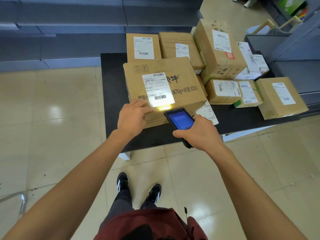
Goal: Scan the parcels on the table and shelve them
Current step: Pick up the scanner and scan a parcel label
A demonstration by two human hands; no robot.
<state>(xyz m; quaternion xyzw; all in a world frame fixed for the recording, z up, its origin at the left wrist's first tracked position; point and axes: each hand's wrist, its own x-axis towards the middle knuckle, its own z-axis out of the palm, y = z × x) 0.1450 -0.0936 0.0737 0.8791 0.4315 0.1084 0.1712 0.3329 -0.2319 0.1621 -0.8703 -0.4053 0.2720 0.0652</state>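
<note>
A large cardboard box (181,80) with a white shipping label (158,90) lies at the near left of the black table (112,94). My left hand (132,117) rests flat on the box's near top edge, fingers spread. My right hand (199,134) grips a black handheld scanner (180,119) with a lit blue screen, held just in front of the box. Its light falls on the label's lower barcode.
Several smaller labelled parcels (223,91) crowd the table behind and to the right, one tall box (219,49) tilted. Empty grey shelves (69,30) stand behind the table, another grey shelf unit (297,54) at the right. Beige tiled floor (52,118) surrounds the table.
</note>
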